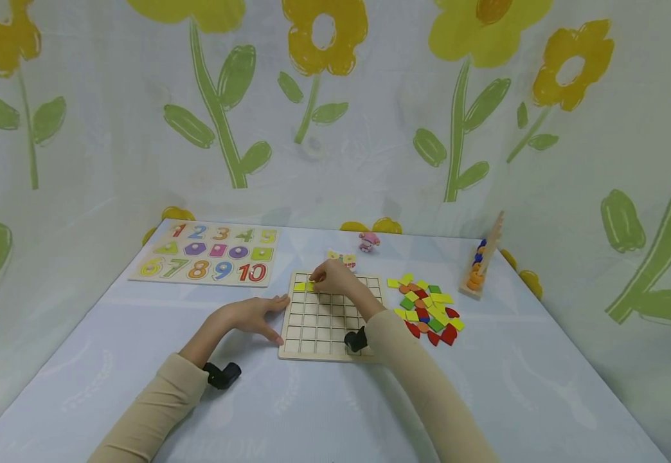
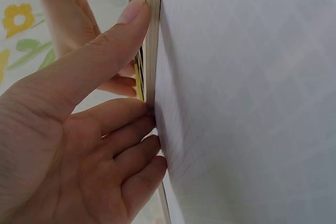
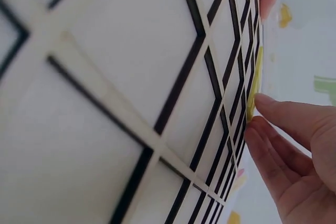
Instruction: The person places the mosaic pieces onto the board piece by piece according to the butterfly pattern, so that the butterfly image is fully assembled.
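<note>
A light wooden board with a square grid of grooves lies in the middle of the table. My left hand rests at its left side, thumb and fingers spread; in the left wrist view the thumb tip touches the board's edge and the other fingertips lie beside it. Over the board's far left part, my right hand pinches a yellow tile between thumb and fingers, right at the grid surface. Yellow also shows in the upper left cells, just left of those fingertips, which partly hide it.
A loose pile of yellow, red, green and orange pieces lies right of the board. A number and shape puzzle sits at the back left. Behind the board are a small colourful piece and a pink figure. A wooden bead stand stands at the right.
</note>
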The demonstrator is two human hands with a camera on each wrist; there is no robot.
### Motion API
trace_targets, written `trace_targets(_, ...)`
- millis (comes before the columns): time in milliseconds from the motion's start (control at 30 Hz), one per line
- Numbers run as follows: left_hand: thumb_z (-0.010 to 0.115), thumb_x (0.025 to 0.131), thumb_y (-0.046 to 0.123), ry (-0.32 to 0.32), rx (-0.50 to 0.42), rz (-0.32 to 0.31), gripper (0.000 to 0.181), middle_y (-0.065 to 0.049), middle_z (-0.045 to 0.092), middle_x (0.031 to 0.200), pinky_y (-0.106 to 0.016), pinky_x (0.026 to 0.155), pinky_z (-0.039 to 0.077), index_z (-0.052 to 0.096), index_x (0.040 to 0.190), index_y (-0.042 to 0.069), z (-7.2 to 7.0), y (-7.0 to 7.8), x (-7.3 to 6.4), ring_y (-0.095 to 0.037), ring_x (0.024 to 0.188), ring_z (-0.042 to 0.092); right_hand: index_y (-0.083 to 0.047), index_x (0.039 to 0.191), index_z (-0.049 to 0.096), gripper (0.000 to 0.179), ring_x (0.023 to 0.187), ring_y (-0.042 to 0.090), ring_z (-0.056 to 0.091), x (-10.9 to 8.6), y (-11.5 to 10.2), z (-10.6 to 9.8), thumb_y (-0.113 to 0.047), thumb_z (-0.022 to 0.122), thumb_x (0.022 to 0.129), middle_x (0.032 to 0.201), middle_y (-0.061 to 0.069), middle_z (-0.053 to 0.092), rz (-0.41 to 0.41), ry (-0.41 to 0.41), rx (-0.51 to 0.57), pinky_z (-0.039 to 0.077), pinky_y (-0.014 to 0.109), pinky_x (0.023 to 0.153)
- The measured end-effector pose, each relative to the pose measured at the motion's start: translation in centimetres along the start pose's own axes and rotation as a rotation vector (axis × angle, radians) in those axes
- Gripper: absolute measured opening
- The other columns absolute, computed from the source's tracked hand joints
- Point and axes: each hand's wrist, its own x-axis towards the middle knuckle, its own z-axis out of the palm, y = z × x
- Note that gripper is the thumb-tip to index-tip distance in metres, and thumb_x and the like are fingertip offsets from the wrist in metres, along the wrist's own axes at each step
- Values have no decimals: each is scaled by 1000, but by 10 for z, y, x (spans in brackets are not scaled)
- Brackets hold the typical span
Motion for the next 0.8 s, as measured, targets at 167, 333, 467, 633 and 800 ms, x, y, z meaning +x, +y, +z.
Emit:
trace_targets(167, 81, 75, 41, 0, -9, -2, 98, -18, 23, 156, -52, 114, 20, 31, 150, 4, 0, 0, 0, -34, 144, 20, -4, 106, 73, 19, 90, 17, 65, -6, 4, -4, -11, 71, 89, 102, 7, 71, -19, -7, 4, 54, 25, 76)
trace_targets(333, 82, 74, 41, 3, -4, -7, 99, -17, 23, 156, -51, 114, 20, 31, 150, 4, 1, -1, 1, -34, 144, 20, -3, 107, 73, 21, 88, 17, 67, -18, 13, -15, -12, 70, 89, 102, 7, 71, -51, 18, 11, 54, 25, 75)
trace_targets(467, 82, 74, 40, 6, 0, -10, 99, -17, 23, 156, -51, 114, 19, 31, 150, 4, 1, -1, 2, -33, 144, 20, -3, 108, 73, 22, 89, 18, 67, -31, 19, -24, -12, 70, 89, 101, 7, 71, -75, 46, 6, 55, 26, 77)
trace_targets(633, 82, 74, 40, 2, -8, -14, 99, -17, 23, 156, -51, 114, 19, 31, 150, 4, 2, -1, 2, -33, 144, 20, -3, 108, 72, 22, 90, 20, 66, -49, 31, -30, -11, 71, 88, 101, 8, 71, -97, 73, 14, 55, 27, 78)
trace_targets(800, 82, 73, 42, -1, 0, -13, 100, -16, 22, 157, -50, 115, 19, 31, 150, 4, 2, -1, 3, -33, 144, 20, 0, 107, 72, 21, 88, 20, 66, -63, 45, -37, -8, 71, 87, 100, 11, 71, -117, 80, 28, 56, 27, 77)
